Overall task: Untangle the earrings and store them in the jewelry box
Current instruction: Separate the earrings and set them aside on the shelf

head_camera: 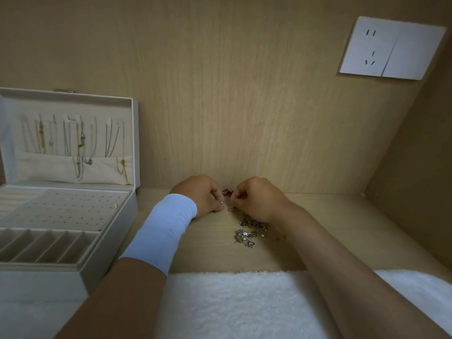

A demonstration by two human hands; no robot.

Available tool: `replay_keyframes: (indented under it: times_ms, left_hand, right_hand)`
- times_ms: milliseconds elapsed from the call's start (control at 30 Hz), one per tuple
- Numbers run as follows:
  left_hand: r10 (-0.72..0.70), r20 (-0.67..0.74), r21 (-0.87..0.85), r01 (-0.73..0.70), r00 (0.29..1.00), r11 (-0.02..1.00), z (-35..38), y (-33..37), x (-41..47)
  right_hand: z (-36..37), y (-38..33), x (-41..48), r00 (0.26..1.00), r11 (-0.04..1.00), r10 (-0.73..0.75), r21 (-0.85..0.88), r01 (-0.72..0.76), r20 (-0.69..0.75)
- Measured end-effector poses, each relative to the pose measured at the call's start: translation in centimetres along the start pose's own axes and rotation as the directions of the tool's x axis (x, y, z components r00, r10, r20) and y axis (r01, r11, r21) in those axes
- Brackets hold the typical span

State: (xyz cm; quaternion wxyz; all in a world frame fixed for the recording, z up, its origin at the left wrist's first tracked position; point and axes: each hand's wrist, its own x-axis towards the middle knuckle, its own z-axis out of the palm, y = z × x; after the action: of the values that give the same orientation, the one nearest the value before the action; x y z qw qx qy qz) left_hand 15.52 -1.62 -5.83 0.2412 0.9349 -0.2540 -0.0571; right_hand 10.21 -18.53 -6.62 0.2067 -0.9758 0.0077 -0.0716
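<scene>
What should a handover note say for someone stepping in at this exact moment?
Left hand and right hand: both pinched on a small red earring piece held between them, just above the wooden surface.
Tangled earrings: a heap on the surface below the right hand, still knotted.
Jewelry box: open at left, necklaces hanging in the lid; one small item sits on the perforated earring panel, otherwise bare.
Left: separate the pieces and store nearly all of them.

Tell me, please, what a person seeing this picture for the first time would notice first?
Two hands, left hand and right hand, pinch a small red earring between them at the centre. A tangled pile of earrings lies just below on the wooden shelf. An open white jewelry box stands at the left.
</scene>
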Motion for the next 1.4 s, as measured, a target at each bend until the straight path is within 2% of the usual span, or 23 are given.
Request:
replay_keyframes:
  times_ms: [233, 400, 567, 767, 867, 967, 1033, 1167, 1300, 1400]
  left_hand:
    - [0.008, 0.002, -0.032, -0.008, 1.0, 0.999, 0.7, -0.2, 0.2]
    - [0.022, 0.036, -0.018, -0.022, 0.999, 1.0, -0.1, -0.9, 0.4]
    - [0.059, 0.064, 0.035, -0.061, 0.996, 0.998, 0.0, -0.7, 0.4]
    - [0.029, -0.048, 0.096, -0.024, 0.998, 0.995, 0.5, -0.6, 0.4]
    - [0.022, -0.084, 0.126, -0.012, 0.996, 0.992, 0.7, -0.5, 0.3]
    - [0.004, -0.074, 0.121, 0.005, 0.997, 0.993, 0.7, -0.4, 0.4]
    - [-0.002, -0.093, 0.118, 0.013, 0.996, 0.993, 0.4, -0.4, 0.3]
    - [0.047, -0.167, 0.038, -0.041, 0.985, 0.998, -0.5, 0.5, 0.2]
    - [0.155, -0.062, 0.001, -0.155, 0.986, 0.988, 0.8, 2.4, 0.2]
    - [0.261, -0.011, 0.218, -0.252, 0.965, 0.943, 2.8, 3.7, 0.2]
  right_hand:
    - [-0.5, 0.6, 0.3, 1.0, 0.998, -0.007, 0.069, 0.007, 0.001]
    - [-2.5, 1.4, 0.1, 0.995, 0.988, 0.003, 0.152, -0.018, 0.096]
    - [-1.1, 0.6, -0.1, 0.993, 0.999, -0.003, 0.045, -0.002, 0.121]
    - [-0.1, -0.2, -0.2, 0.998, 0.999, -0.041, -0.034, 0.042, 0.044]
    - [0.3, -0.2, 0.0, 0.998, 0.999, -0.036, 0.015, 0.035, 0.044]
    - [-0.3, 0.3, 0.0, 0.998, 0.989, -0.013, 0.149, 0.003, 0.066]
    - [-1.8, 1.2, -0.2, 0.999, 0.977, 0.005, 0.214, -0.012, 0.034]
    - [-5.5, 3.7, -0.8, 0.999, 0.974, 0.015, 0.227, -0.003, -0.048]
    - [-6.5, 5.2, -1.8, 0.995, 0.989, 0.045, 0.137, -0.056, 0.085]
    - [-6.7, 6.1, -2.5, 0.975, 0.99, 0.102, 0.08, -0.12, 0.199]
